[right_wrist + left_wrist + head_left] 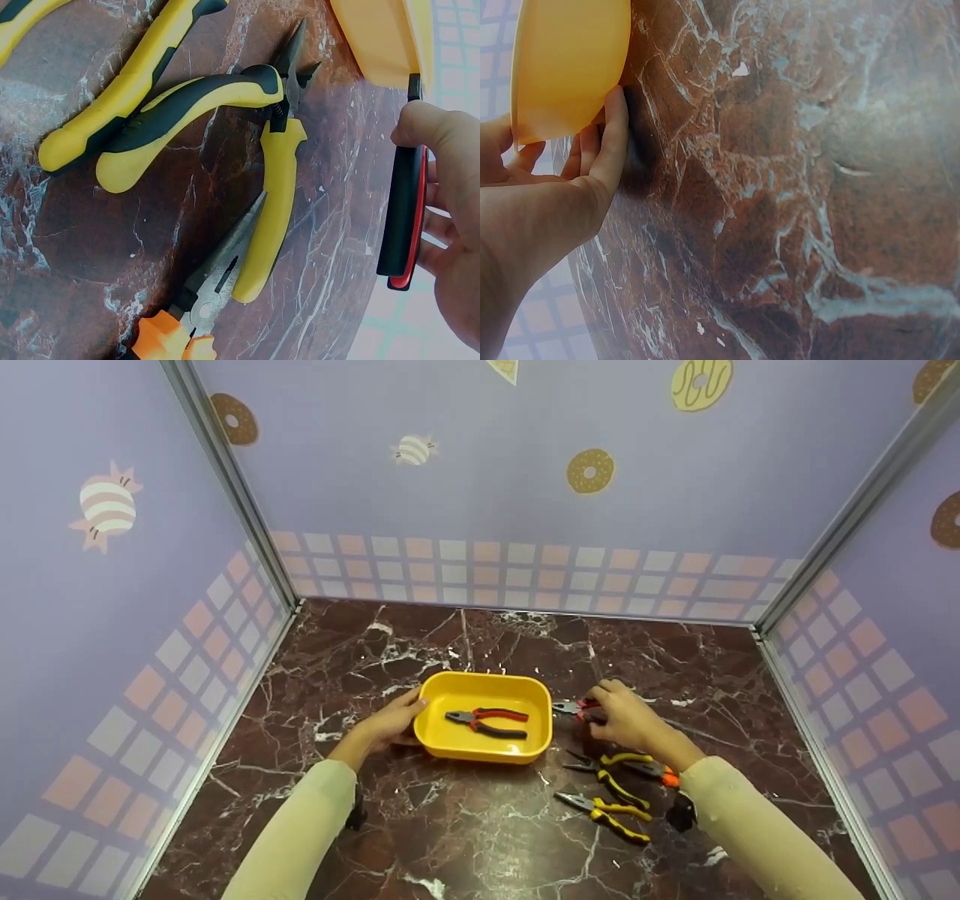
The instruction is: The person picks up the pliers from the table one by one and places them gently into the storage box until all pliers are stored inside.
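A yellow plastic tub (486, 755) stands on the marble-patterned table, one pair of combination pliers (504, 732) with red and black handles lying inside. At its left end my left hand (390, 720) grips the wall, thumb at the rim and fingers low along the outside, as the left wrist view shows. Beyond the right end, my right hand (628, 718) holds a second pair of red-and-black pliers (401, 217) by the handles. Their metal head points left, close by the tub's wall. In the right wrist view this pair stands edge-on beside the tub.
Nearer the body, below my right hand, lie two yellow-and-black pliers (619, 826) and long-nose pliers with orange grips (670, 777), partly under the right forearm. Patterned purple panels (495, 495) wall in the table at the back and both sides.
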Available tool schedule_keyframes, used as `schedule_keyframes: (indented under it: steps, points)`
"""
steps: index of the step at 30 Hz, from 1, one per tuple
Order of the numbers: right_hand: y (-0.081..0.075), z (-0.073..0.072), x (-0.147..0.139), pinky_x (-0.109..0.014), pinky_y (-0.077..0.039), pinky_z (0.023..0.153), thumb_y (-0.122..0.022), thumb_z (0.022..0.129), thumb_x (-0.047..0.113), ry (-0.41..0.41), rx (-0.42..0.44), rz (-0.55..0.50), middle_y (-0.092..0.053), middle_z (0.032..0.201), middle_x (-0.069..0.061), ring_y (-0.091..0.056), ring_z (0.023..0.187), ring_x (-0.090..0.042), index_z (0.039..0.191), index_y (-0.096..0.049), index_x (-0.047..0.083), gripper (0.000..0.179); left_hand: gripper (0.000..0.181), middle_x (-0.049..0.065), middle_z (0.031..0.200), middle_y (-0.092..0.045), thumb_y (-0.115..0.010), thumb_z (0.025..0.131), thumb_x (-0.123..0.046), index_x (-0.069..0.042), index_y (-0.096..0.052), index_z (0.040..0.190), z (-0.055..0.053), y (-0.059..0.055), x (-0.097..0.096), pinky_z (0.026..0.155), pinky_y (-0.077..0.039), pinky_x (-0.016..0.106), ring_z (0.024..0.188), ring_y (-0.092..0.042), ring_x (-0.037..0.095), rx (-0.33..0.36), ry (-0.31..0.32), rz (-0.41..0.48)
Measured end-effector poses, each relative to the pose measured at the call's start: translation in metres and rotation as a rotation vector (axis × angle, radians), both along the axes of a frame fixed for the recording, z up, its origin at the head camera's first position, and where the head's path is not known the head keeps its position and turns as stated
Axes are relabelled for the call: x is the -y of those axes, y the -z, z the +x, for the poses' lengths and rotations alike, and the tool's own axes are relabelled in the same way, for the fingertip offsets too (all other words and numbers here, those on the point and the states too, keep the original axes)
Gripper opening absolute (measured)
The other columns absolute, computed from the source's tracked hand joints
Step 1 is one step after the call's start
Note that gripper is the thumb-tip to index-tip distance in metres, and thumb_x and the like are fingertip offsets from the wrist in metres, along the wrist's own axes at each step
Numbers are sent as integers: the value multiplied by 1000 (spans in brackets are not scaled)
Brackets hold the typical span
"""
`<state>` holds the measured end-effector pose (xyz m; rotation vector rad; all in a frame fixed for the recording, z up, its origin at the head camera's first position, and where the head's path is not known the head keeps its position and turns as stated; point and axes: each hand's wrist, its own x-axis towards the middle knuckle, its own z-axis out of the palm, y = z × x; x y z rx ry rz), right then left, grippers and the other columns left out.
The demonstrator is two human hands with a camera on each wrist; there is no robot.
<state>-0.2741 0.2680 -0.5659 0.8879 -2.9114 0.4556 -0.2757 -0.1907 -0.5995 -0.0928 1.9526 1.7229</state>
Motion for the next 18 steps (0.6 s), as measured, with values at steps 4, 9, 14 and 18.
schedule_keyframes:
  steps: [4, 9, 14, 18]
  points:
    - [-1, 0, -3, -52, -57, 87, -83, 78, 16, -12, -21, -15, -63, 108, -9, -60, 104, -33, 118, -70, 4, 43, 61, 20, 161, -43, -40, 117, -33, -20, -17, 172, 1, 0, 0, 99, -58, 54, 121, -67, 33, 6, -1, 7]
    - [-3, -1, -6, -52, -56, 86, -84, 78, 15, -20, -42, -29, -63, 108, -9, -59, 104, -32, 118, -70, 3, 44, 60, 19, 161, -43, -39, 117, -33, -21, -17, 172, -1, -2, 1, 99, -58, 53, 121, -67, 32, 10, 4, 1]
    - [-5, -2, -6, -53, -55, 87, -84, 80, 17, -25, -56, -30, -62, 107, -10, -59, 106, -33, 117, -70, 2, 42, 60, 19, 160, -45, -40, 117, -33, -21, -18, 172, 0, -3, 0, 98, -59, 53, 120, -67, 32, 9, 7, -4]
    - [-6, -1, -5, -53, -55, 88, -84, 81, 17, -26, -55, -25, -63, 107, -10, -59, 105, -33, 118, -70, 2, 42, 60, 19, 159, -46, -40, 117, -33, -21, -19, 172, 0, -1, 0, 98, -59, 54, 120, -67, 32, 1, 10, -2]
